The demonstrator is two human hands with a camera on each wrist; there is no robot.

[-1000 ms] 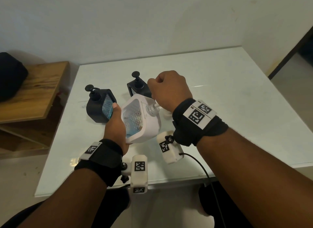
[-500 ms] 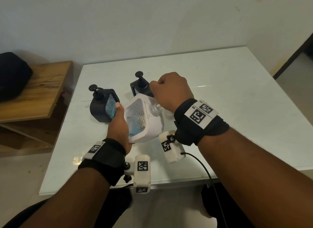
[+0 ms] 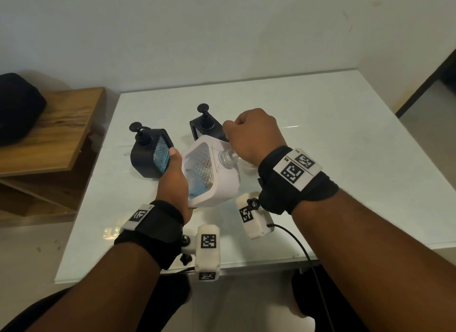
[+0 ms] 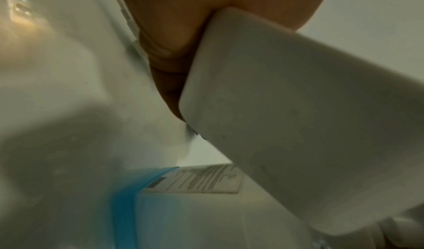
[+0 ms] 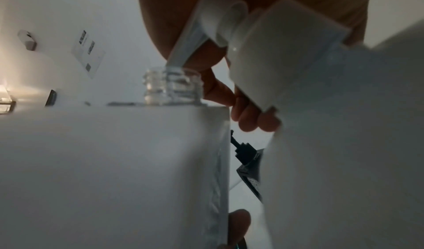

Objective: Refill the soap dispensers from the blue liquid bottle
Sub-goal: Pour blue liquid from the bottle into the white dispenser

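Observation:
My left hand (image 3: 172,181) grips a white soap dispenser (image 3: 214,181), tilted just above the table, with a little blue liquid at its low end. Its clear threaded neck (image 3: 228,156) is uncovered. My right hand (image 3: 251,134) is curled round the white pump head (image 5: 282,50) above the neck (image 5: 174,84), and the pump's tube (image 5: 188,40) still reaches into it. In the left wrist view my left hand (image 4: 183,35) wraps the dispenser's base (image 4: 298,126). Two black dispensers (image 3: 150,156) (image 3: 206,126) stand behind. I cannot pick out a separate blue liquid bottle.
The white glass table (image 3: 333,139) stretches out to the right and behind the dispensers. A wooden shelf (image 3: 54,134) with a black bag (image 3: 17,109) stands to the left. A cable (image 3: 303,252) hangs over the near table edge.
Both hands keep the same hold on the dispenser and pump. Only the head view has shifted slightly.

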